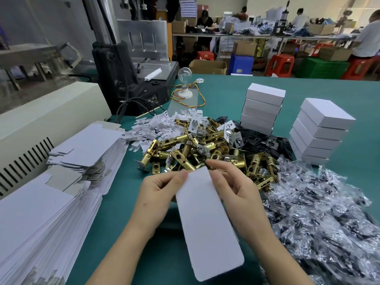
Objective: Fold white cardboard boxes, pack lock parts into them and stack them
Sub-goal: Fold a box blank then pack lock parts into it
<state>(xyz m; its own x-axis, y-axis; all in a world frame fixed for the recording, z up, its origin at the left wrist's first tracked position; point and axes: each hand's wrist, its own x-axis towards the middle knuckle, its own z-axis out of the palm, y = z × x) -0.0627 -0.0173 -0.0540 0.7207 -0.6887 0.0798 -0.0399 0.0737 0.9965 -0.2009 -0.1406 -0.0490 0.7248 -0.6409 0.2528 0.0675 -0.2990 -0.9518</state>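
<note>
Holding a white cardboard box (205,219) in both hands, I have it over the middle of the bench (226,93), close to the near edge. My left hand (158,194) lies on the box's left side and pinches its far left corner between thumb and curled fingers. My right hand (236,192) lies on the right side, with its fingers bent over the far right corner and the thumb against the box's right edge. Both hands grip only the far end, so most of the box reaches back toward me between my wrists.

The box's long axis runs from the far end at my fingertips toward the near edge of the bench, slanting a little to the right as it comes nearer. Its broad white face is turned up. I cannot tell whether its near end rests on the bench.

Just beyond my fingers a heap of brass latches (205,149) fills the middle of the bench, with small white plastic pieces (156,128) on its far left side and black plates (265,138) to its right. Clear plastic bags (320,202) spread toward the near right corner. Two stacks of closed white boxes (263,108) (320,130) stand toward the far right. Flat box blanks (41,212) are piled along the left edge.
</note>
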